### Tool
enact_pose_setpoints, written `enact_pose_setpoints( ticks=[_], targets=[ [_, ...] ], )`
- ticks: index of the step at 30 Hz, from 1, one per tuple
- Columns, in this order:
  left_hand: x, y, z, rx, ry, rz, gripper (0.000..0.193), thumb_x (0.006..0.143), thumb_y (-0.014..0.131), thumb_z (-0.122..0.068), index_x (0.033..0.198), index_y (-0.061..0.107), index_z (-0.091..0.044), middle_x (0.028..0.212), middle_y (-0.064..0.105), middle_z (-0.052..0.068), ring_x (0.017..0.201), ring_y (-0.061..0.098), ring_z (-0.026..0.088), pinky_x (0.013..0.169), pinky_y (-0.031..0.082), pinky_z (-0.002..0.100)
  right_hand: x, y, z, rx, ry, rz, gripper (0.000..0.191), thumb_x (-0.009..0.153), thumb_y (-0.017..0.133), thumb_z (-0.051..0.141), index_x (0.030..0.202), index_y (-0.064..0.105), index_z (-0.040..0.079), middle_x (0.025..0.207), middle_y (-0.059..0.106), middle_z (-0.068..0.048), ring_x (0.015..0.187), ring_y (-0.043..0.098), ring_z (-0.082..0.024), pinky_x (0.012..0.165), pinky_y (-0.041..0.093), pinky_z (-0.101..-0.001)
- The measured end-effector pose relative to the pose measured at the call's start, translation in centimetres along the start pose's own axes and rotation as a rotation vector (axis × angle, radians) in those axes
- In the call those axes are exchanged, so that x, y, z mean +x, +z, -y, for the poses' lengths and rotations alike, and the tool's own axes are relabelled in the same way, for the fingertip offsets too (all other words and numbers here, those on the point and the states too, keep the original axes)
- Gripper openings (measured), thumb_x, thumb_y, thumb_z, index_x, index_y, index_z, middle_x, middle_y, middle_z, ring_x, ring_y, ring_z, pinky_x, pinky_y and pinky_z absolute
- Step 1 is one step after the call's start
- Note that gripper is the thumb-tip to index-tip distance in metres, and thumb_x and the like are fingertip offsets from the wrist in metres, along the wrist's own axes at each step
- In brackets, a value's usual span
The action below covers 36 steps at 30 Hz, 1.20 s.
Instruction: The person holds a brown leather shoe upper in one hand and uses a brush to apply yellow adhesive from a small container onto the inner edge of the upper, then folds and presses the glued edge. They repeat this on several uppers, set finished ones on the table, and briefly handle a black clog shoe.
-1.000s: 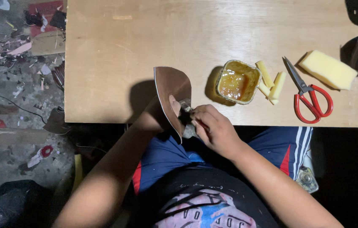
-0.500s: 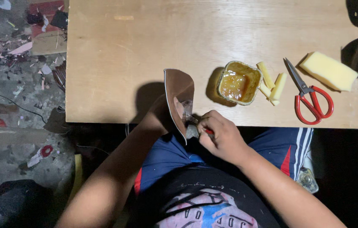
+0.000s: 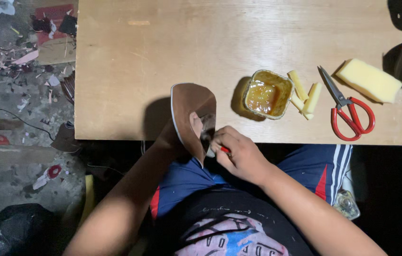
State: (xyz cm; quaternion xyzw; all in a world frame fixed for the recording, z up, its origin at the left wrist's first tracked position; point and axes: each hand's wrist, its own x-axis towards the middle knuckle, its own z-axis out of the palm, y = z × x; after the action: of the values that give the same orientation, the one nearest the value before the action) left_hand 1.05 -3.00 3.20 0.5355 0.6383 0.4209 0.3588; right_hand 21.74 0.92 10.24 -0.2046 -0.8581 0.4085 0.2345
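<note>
Brown leather piece (image 3: 189, 116) upright at bench (image 3: 163, 57) edge, clasped in left hand (image 3: 172, 140); right hand (image 3: 239, 151) clenched around red-tipped tool (image 3: 224, 150) against it. Glue tub (image 3: 267, 94), red scissors (image 3: 350, 111) nearby.

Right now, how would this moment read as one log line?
left hand: holds brown leather piece | right hand: red-handled tool on it | glue tub: beside

Small craft workshop: bare plywood worktable (image 3: 139, 71), glue pot (image 3: 267, 94) and red scissors (image 3: 350, 111) centre-right, material scraps (image 3: 25, 52) littering dirty floor upper left.
</note>
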Motion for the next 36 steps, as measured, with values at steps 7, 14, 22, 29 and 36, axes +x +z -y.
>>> enact_pose_setpoints(
  ticks=[7, 14, 22, 29, 36],
  targets=[
    [-2.3, -4.2, -8.4, 0.561, 0.708, -0.178, 0.048, 0.080, 0.062, -0.002, 0.125, 0.054, 0.014, 0.117, 0.065, 0.029, 0.105, 0.065, 0.042, 0.094, 0.054, 0.046, -0.3, -0.9, -0.5, -0.115, -0.120, -0.193, 0.025, 0.088, 0.067, 0.000, 0.112, 0.060, -0.002, 0.112, 0.062, -0.018, 0.102, 0.067, -0.036, 0.085, 0.056, -0.0384],
    [-2.7, -4.4, -8.9, 0.597, 0.889, -0.165, 0.051, 0.084, 0.061, 0.002, 0.130, 0.044, 0.018, 0.121, 0.061, 0.036, 0.108, 0.065, 0.048, 0.099, 0.052, 0.056, -0.7, 0.6, -0.2, -0.036, -0.023, -0.130, 0.019, 0.090, 0.072, 0.003, 0.106, 0.061, 0.001, 0.105, 0.064, -0.015, 0.095, 0.068, -0.033, 0.081, 0.057, -0.0381],
    [-3.5, -5.0, -9.0, 0.603, 0.829, -0.145, 0.047, 0.087, 0.060, 0.002, 0.131, 0.047, 0.013, 0.123, 0.062, 0.033, 0.110, 0.065, 0.045, 0.098, 0.054, 0.051, -0.1, 0.3, -0.6, -0.015, -0.037, 0.019, 0.021, 0.086, 0.070, 0.000, 0.104, 0.060, -0.001, 0.101, 0.061, -0.017, 0.089, 0.065, -0.035, 0.076, 0.056, -0.0397],
    [-3.0, -3.2, -9.7, 0.177, 0.381, -0.032, 0.039, 0.093, 0.050, 0.002, 0.132, 0.053, 0.006, 0.127, 0.062, 0.027, 0.117, 0.063, 0.039, 0.102, 0.051, 0.044, -2.0, -0.4, -0.1, -0.093, -0.055, -0.016, 0.021, 0.086, 0.070, 0.004, 0.104, 0.060, -0.001, 0.101, 0.060, -0.017, 0.090, 0.064, -0.036, 0.078, 0.055, -0.0401],
    [-3.2, -2.9, -9.5, 0.261, 0.425, -0.029, 0.038, 0.097, 0.047, 0.000, 0.135, 0.056, 0.003, 0.134, 0.058, 0.026, 0.124, 0.059, 0.035, 0.107, 0.048, 0.039, -2.3, 0.5, -1.4, -0.049, 0.253, -0.270, 0.010, 0.094, 0.068, 0.010, 0.097, 0.067, 0.001, 0.090, 0.066, -0.013, 0.081, 0.067, -0.029, 0.075, 0.053, -0.0350]
  ],
)
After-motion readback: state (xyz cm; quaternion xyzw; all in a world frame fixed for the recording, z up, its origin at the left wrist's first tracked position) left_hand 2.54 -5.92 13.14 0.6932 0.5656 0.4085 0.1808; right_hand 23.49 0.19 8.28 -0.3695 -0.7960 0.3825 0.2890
